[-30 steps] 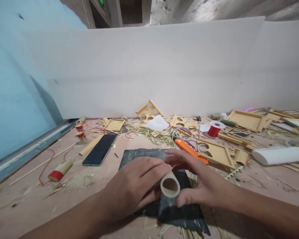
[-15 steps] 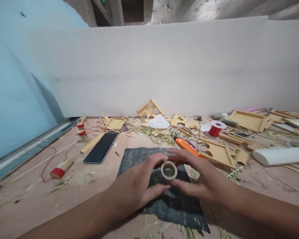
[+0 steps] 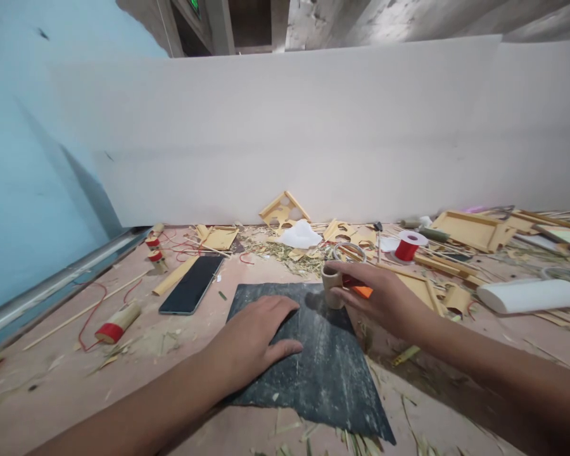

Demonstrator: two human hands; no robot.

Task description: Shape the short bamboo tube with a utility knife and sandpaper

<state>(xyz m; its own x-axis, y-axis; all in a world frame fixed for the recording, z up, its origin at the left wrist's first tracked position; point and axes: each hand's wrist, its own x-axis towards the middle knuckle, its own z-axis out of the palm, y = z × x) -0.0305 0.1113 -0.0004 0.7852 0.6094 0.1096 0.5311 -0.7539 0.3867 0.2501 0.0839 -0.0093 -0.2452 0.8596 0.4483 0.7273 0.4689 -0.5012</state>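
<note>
- Gripping a short tube (image 3: 333,292) from its 3 o'clock side, the right hand (image 3: 384,296) has its thumb and fingers curved in around the pale, open-topped piece.
- Short tube: nearly upright, mouth upward, at the far right corner of a dark sheet (image 3: 332,373), about 1 o'clock from the sheet's middle. Whether its base presses on the sheet is hard to tell.
- Left hand (image 3: 251,339): palm down at the sheet's 10 o'clock side, fingers lightly bent, thumb spread well away from them, holding nothing.
- Dark sheet: flat on a dusty pinkish table (image 3: 66,386), its surface streaked with pale powder.
- From the sheet, toward 10 o'clock: a dark-screened phone (image 3: 192,288), with 2 small red-banded pieces (image 3: 156,258) farther out.
- Toward 9 o'clock: a bamboo piece (image 3: 118,322) with 1 red-banded end, lying on its side.
- Toward 12 o'clock: greenish shavings (image 3: 308,263), a crumpled white piece (image 3: 300,234) and a peaked wooden frame (image 3: 273,206) near a tall white panel (image 3: 289,126).
- Between 1 and 2 o'clock: an orange object (image 3: 362,292), partly hidden by the right hand, and a red spool (image 3: 407,250) beyond.
- Near 3 o'clock, well apart: a long white rounded piece (image 3: 532,296).
</note>
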